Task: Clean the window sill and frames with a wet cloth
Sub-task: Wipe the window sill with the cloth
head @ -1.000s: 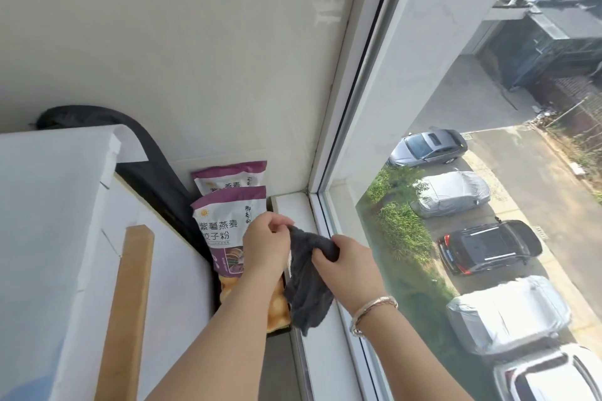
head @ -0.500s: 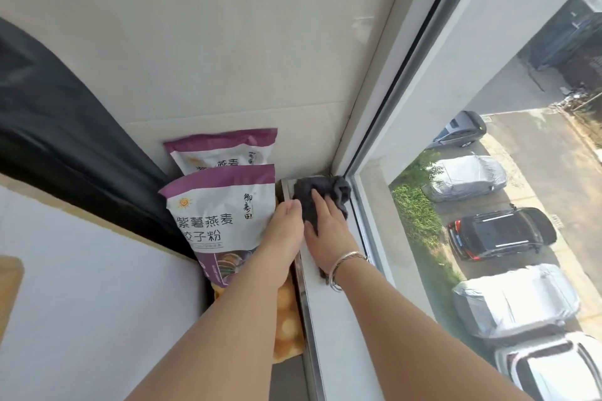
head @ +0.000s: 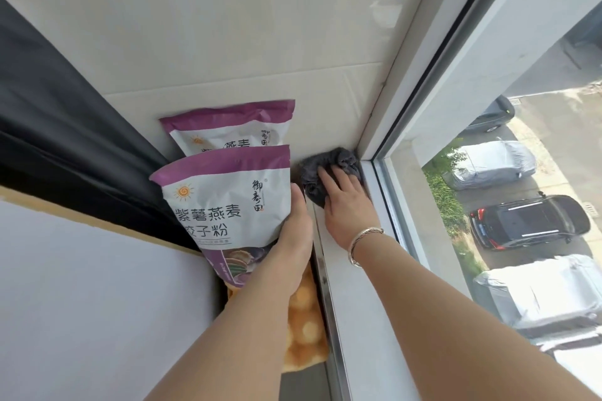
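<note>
The right hand [head: 347, 205] lies flat on a dark grey cloth [head: 325, 172], its fingers straight and spread, pressing the cloth onto the white window sill [head: 351, 303] at the sill's far end, in the corner where the sill meets the wall [head: 228, 26] and the upright white window frame [head: 420, 52]. The cloth is bunched, with crumpled folds showing beyond the fingertips and touching the foot of the frame. A silver bracelet [head: 361, 244] circles the right wrist. The left hand [head: 294, 231] is just beside the sill's inner edge, resting against the right side of a purple-and-white pouch [head: 224, 202] with its fingers straight along the pouch; whether the thumb hooks behind the pouch cannot be told. A second matching pouch [head: 231, 127] stands behind the first, leaning on the wall. Beneath the left forearm lies an orange packet [head: 303, 335] with pale round patches. A black fabric [head: 65, 127] runs along the left, above a white panel [head: 81, 303]. Through the glass, parked cars [head: 527, 221] stand below, some under grey covers.
</note>
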`<state>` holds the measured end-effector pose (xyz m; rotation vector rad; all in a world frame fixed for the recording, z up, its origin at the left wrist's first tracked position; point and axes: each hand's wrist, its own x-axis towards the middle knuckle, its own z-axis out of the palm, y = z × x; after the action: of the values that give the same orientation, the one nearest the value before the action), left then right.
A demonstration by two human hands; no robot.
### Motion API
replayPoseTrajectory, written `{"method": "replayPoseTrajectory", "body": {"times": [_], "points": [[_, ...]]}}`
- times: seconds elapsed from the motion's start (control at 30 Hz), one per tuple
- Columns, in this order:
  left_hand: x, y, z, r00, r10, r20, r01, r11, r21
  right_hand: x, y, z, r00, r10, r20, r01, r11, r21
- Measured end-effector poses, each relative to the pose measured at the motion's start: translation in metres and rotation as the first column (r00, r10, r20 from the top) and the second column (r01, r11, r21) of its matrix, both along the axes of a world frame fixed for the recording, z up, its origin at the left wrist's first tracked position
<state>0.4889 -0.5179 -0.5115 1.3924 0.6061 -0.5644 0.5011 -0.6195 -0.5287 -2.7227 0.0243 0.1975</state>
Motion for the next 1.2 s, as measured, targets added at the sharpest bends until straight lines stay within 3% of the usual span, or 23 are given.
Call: {"method": "replayPoseTrajectory", "body": {"times": [0.2,0.43,0.53,0.67,0.83,1.0,1.2], "points": [[-0.032,0.007,0.015,0.999,-0.043,-0.031,0.039,0.992,-0.116,-0.06,-0.001,0.01,0.991,0.129,-0.038,-0.13,0.992,-0.003],[-0.021,-0.002,0.024,0.999,0.024,-0.041,-0.03,0.99,-0.138,0.013,-0.004,0.01,0.975,0.089,-0.205,-0.107,0.991,-0.077],[-0.021,-0.001,0.022,0.998,0.017,-0.053,-0.024,0.991,-0.129,0.01,-0.006,0.005,0.976,0.093,-0.198,-0.114,0.989,-0.098],[-0.025,0.001,0.021,0.997,-0.015,-0.078,0.005,0.992,-0.129,-0.039,-0.006,0.008,0.985,0.083,-0.152,-0.093,0.994,-0.063],[-0.05,0.003,0.021,0.979,-0.081,-0.188,0.063,0.993,-0.098,-0.121,0.003,0.022,0.951,0.078,-0.3,-0.082,0.997,0.0],[-0.047,-0.003,0.018,0.989,-0.101,-0.105,0.098,0.995,-0.034,-0.059,-0.007,0.017,0.933,-0.027,-0.358,0.045,0.998,0.04],[-0.024,-0.01,0.014,0.997,-0.041,0.061,0.044,0.997,-0.059,0.018,-0.005,0.008,0.942,-0.027,-0.336,0.001,0.997,-0.077]]}}
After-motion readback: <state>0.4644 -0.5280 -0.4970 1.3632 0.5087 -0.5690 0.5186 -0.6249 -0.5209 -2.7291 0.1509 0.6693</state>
